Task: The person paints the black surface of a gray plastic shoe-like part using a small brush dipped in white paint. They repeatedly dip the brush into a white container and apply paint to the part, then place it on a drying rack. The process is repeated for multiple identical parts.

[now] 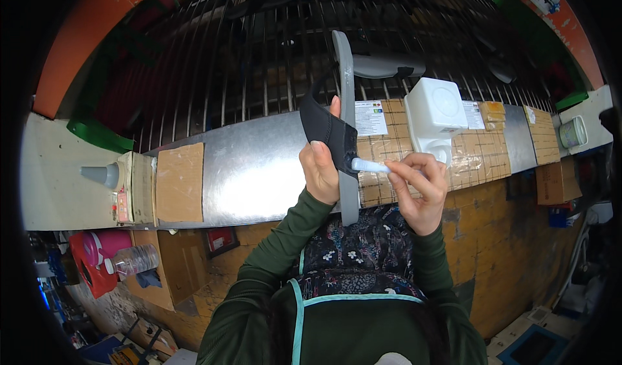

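Observation:
A slide sandal with a grey sole (348, 93) and a black strap (327, 132) is held on its side above the bench. My left hand (320, 169) grips it by the strap, with the thumb on the outside and a fingertip showing beyond the strap's far edge. Between the fingertips of my right hand (421, 187) is pinched a short pale stick (370, 165). The stick's end touches the strap where it meets the sole; its tip is too small to make out. Just beyond my right hand stands a white plastic container (437, 109).
Metal rods (259, 60) run behind the bench, with another grey sandal (385, 65) lying on them. The metal bench top (240, 171) carries cardboard sheets (180, 182). A grey cone (100, 173) lies at left. Below it are a clear bottle (133, 260) and a cardboard box (175, 271).

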